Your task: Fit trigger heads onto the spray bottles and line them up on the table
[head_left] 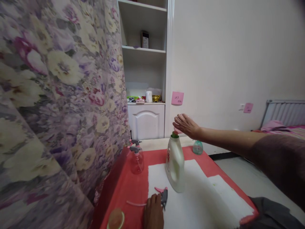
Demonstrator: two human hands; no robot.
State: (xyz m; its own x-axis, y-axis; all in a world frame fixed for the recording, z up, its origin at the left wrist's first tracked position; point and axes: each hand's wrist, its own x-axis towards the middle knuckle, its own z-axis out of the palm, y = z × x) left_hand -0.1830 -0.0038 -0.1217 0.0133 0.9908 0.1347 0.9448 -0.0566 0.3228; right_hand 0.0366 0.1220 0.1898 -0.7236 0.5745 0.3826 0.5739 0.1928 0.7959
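My right hand reaches out over the top of a white detergent bottle, fingers spread, just above its green neck; whether it touches the neck I cannot tell. The bottle stands upright on a white cloth. My left hand rests low on the cloth's near edge, holding a pink and grey spray trigger head with its thin tube lying out to the left.
A red table carries a clear pink spray bottle at the left, a teal bottle behind, and a round lid at the near edge. A floral curtain hangs at left. White shelves stand behind.
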